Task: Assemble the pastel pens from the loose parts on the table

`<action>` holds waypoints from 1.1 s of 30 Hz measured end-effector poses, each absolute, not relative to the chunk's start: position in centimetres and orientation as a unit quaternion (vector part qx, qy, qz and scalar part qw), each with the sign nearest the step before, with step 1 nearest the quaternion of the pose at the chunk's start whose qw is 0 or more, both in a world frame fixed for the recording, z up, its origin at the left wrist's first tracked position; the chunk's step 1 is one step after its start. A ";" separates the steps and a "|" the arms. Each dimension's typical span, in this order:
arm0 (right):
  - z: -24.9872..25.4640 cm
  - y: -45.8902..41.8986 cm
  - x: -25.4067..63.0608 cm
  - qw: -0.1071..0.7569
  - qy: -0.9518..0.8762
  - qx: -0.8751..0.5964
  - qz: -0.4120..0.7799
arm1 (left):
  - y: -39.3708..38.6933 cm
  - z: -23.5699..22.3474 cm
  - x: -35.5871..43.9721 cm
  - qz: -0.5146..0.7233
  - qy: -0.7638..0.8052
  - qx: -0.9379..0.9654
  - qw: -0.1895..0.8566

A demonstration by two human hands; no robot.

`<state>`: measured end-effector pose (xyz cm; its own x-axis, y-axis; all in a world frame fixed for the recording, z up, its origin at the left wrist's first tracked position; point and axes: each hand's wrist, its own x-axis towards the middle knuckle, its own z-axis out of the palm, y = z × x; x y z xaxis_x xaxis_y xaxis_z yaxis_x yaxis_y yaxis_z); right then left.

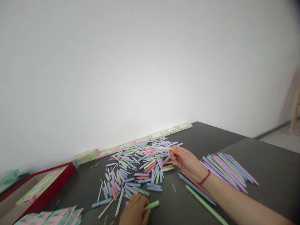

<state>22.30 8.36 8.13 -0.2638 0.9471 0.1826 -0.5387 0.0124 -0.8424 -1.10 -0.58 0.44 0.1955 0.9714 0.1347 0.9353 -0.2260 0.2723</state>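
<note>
Green, a short plain barrel is gripped by left fingers, the right fingers pinched narrow.

Before you, a white wall, brightest near its middle, rises behind a dark table. To your right, a dark skirting runs between wall and pale floor; a blurred tan post stands farther right.

My left hand holds a green pen piece at the near edge of the heap of pen parts. My right hand is bent at its right edge, its hold unclear. Pens lie right of the heap, a red box left, flat boxes behind.
</note>
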 end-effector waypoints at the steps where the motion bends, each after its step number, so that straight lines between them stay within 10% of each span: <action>1: 8.0 8.4 22.3 0.560 -0.437 -0.233 0.664 | -0.3 1.0 -0.7 0.126 0.616 0.776 0.049; 19: 6.5 8.2 21.2 0.541 -0.412 -0.243 0.692 | 7.5 6.1 -3.0 0.237 0.638 0.722 0.124; 33: -0.7 4.6 16.3 0.356 -0.559 -0.376 0.647 | 5.2 5.3 -4.3 0.091 0.583 0.786 0.184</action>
